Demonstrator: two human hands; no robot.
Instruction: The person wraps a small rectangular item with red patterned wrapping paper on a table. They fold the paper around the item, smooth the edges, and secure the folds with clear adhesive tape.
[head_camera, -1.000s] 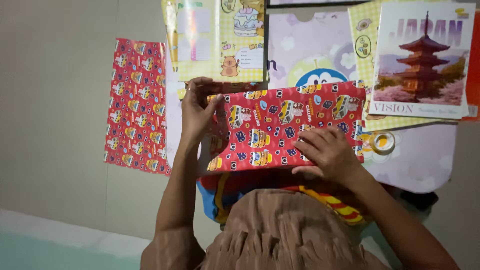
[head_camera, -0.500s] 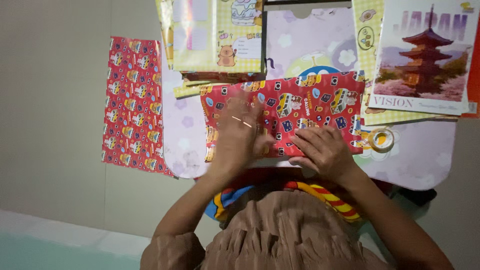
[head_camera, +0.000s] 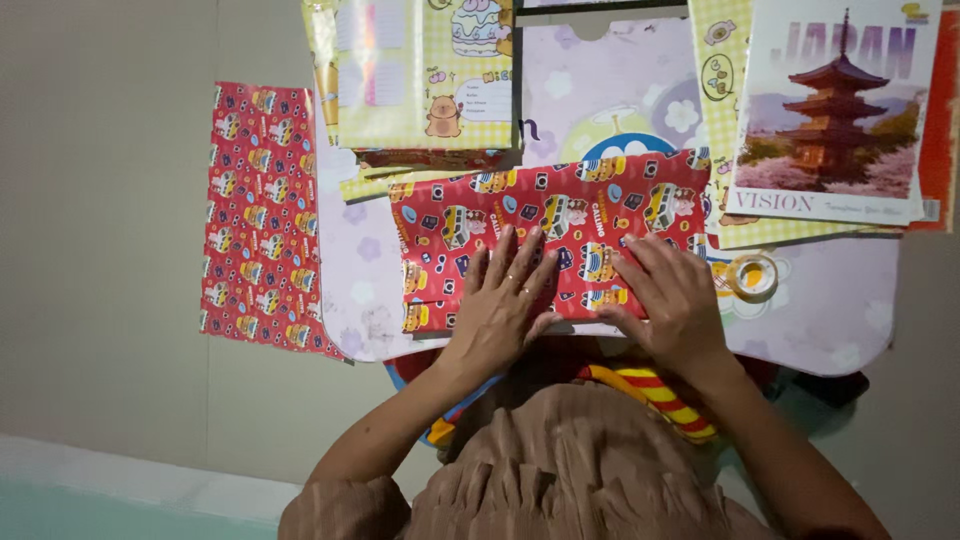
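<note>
Seen from above: left hand (head_camera: 505, 300) and right hand (head_camera: 672, 295) lie flat, fingers spread, on a book wrapped in red cartoon paper (head_camera: 550, 235) on the lilac table (head_camera: 830, 310). Pressing evenly outward would likely sharpen folds — tape roll (head_camera: 752, 275) nearby; spare red sheet (head_camera: 258, 215) beyond.

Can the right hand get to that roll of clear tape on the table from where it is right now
Probably yes. The right hand lies flat on the red wrapped book, and the tape roll sits just beside it on the table with nothing between them.
</note>
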